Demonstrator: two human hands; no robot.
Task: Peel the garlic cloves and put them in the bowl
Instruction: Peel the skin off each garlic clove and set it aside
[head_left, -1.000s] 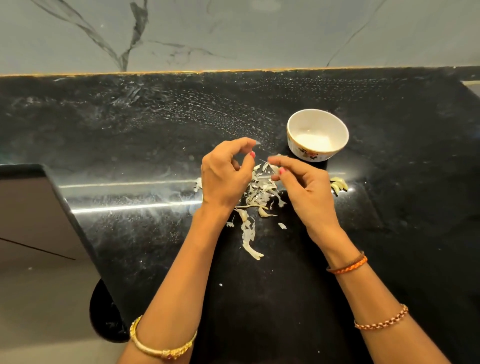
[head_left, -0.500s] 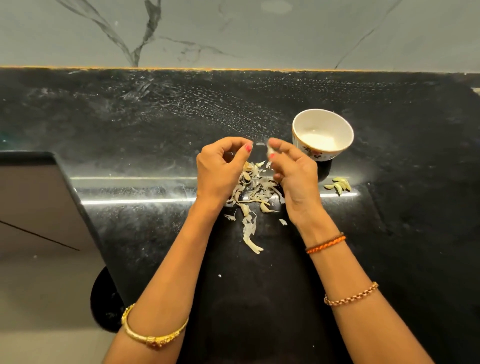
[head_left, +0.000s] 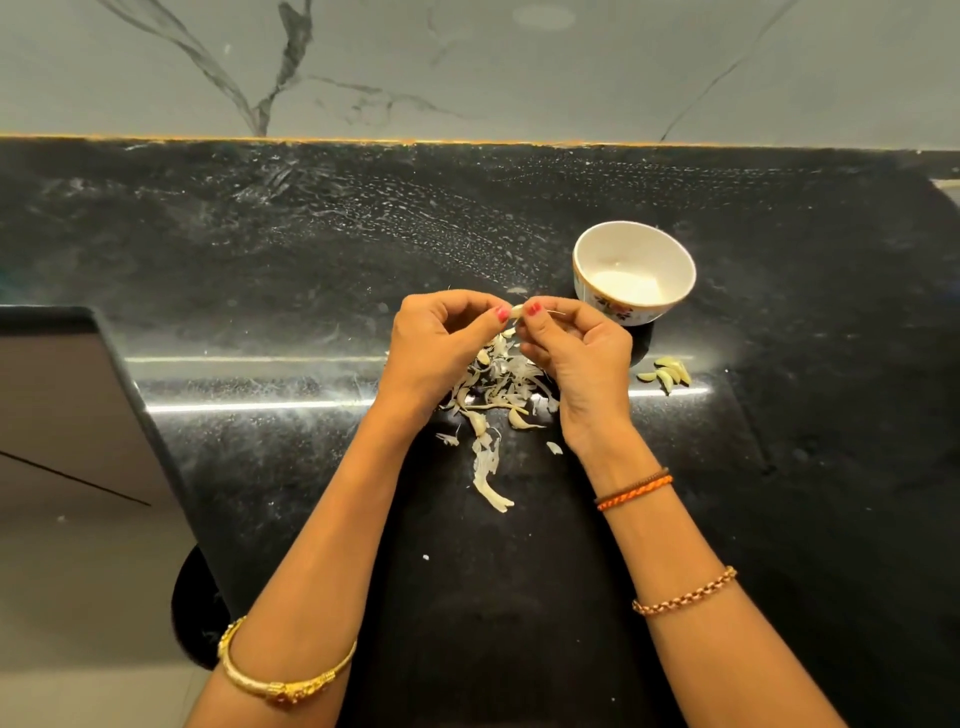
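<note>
Head view: two hands meet at the centre of the frame above a black stone table (head_left: 779, 493). The left hand (head_left: 436, 353) and the right hand (head_left: 582, 358) each pinch one garlic clove (head_left: 517, 310) between thumb and forefinger; the fingers (head_left: 501, 313) of both hands are clamped on this single clove, which is held clear of the table surface. A thin strand of skin projects to the right of the clove.

One white bowl (head_left: 634, 270) with a floral band stands upright on the table, up and to the right of the hands, near the right hand but not touching it. Whether it contains any cloves cannot be determined.

One group of greenish peeled cloves (head_left: 667, 373), roughly four, lies on the table below the bowl, to the right of the right hand.

One pile of garlic skins (head_left: 498, 384) lies on the table directly beneath the hands and is partly hidden by them. A few unpeeled cloves appear mixed in at its lower edge; their count cannot be determined. One long strip of skin (head_left: 488, 475) extends from the pile toward the lower centre.

The left forearm carries one gold bangle (head_left: 280, 680). The right forearm carries one orange-and-brown thread band (head_left: 634, 491) and one chain bracelet (head_left: 685, 592). A grey veined wall (head_left: 519, 67) fills the top of the frame.
</note>
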